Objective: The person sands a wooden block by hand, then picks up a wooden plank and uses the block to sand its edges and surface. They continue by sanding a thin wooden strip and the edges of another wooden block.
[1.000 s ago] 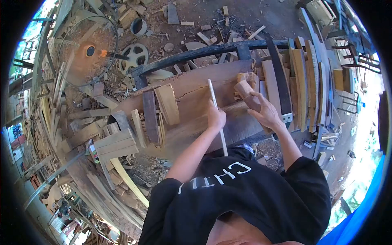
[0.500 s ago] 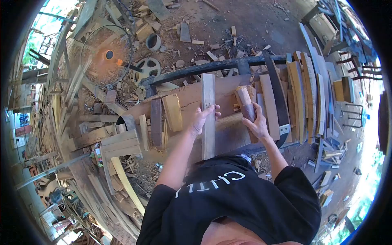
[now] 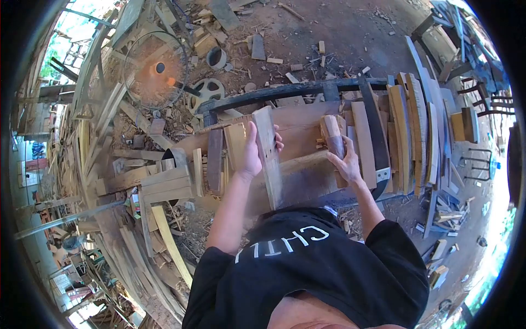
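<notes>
My left hand [image 3: 252, 156] is closed around a long, narrow wooden board [image 3: 266, 140], thumb on one side and fingertips on the other. The board leans slightly, its far end tipped to the left, and its near end reaches close to my shirt. My right hand [image 3: 347, 163] grips a short, thick wood block [image 3: 332, 130], pale at the far end and darker brown near my fingers. Both hands are over a wide plank bench [image 3: 304, 118]. Just left of the board lies a pale wood block [image 3: 235, 143], partly hidden by my left hand.
A dark curved bar [image 3: 296, 89] runs along the bench's far side. Upright boards [image 3: 416, 126] are stacked to the right. A caged fan [image 3: 159, 68] and a spoked wheel [image 3: 208, 94] stand at the far left. Wood scraps [image 3: 257, 48] litter the dirt floor.
My left hand has shifted left and tilted the board's far end leftward. My right hand stays on the wood block with little movement. The whole view has shifted slightly.
</notes>
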Demonstrator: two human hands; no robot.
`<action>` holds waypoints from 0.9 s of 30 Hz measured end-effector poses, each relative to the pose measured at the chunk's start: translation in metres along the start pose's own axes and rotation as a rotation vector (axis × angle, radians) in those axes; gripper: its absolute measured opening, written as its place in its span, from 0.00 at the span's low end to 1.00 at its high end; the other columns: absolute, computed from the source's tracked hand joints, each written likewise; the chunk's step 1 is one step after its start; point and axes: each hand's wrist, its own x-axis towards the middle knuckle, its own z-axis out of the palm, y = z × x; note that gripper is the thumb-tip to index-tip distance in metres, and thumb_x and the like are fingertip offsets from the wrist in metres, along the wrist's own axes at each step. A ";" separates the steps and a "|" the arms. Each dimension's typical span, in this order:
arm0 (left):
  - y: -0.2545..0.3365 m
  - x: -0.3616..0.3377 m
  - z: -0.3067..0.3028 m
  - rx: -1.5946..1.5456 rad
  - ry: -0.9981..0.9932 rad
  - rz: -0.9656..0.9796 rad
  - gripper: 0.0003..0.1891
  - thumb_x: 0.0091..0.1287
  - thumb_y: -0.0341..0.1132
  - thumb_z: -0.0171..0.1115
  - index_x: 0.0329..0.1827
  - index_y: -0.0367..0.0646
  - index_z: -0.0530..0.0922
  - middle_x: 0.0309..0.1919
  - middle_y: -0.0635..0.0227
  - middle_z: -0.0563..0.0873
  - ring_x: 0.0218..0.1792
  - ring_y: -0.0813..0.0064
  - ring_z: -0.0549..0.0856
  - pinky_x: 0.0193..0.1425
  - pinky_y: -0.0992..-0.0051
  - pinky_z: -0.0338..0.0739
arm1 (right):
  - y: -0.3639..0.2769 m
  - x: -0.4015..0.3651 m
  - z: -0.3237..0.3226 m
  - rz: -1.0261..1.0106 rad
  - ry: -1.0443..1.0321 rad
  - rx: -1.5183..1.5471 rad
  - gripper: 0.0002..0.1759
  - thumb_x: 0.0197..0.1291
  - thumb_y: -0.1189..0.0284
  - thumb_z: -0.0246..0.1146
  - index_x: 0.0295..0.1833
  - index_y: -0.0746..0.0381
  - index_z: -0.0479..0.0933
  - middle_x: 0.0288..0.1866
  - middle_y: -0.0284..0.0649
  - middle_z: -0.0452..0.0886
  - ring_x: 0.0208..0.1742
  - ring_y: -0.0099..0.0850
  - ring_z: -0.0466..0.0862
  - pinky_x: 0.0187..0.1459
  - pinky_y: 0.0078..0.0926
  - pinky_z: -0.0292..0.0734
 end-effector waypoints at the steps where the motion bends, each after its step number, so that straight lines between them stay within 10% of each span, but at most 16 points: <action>1: 0.009 -0.004 0.006 -0.037 -0.003 0.037 0.41 0.67 0.70 0.43 0.62 0.39 0.71 0.38 0.62 0.82 0.39 0.70 0.82 0.47 0.69 0.77 | 0.001 0.000 0.001 -0.013 0.003 0.002 0.45 0.51 0.49 0.68 0.69 0.59 0.59 0.53 0.57 0.78 0.51 0.48 0.81 0.54 0.40 0.74; 11: 0.032 -0.043 0.025 0.039 -0.012 0.262 0.33 0.70 0.61 0.50 0.64 0.40 0.70 0.43 0.66 0.80 0.44 0.72 0.77 0.54 0.70 0.73 | -0.013 -0.001 -0.004 0.011 -0.068 -0.027 0.44 0.52 0.54 0.69 0.70 0.60 0.59 0.55 0.54 0.77 0.52 0.44 0.80 0.54 0.37 0.75; 17: 0.027 -0.058 0.026 0.162 0.154 0.343 0.18 0.65 0.25 0.64 0.57 0.46 0.74 0.47 0.75 0.81 0.49 0.83 0.78 0.58 0.80 0.70 | -0.006 0.000 0.000 -0.021 -0.037 -0.046 0.44 0.50 0.53 0.69 0.69 0.57 0.59 0.49 0.56 0.79 0.47 0.48 0.82 0.51 0.41 0.76; 27: 0.029 -0.065 0.047 0.348 0.189 0.477 0.14 0.65 0.25 0.65 0.51 0.45 0.75 0.44 0.75 0.81 0.47 0.84 0.79 0.55 0.81 0.71 | -0.007 0.000 0.000 -0.016 -0.035 -0.057 0.44 0.51 0.52 0.69 0.69 0.57 0.59 0.50 0.56 0.79 0.50 0.48 0.82 0.53 0.42 0.74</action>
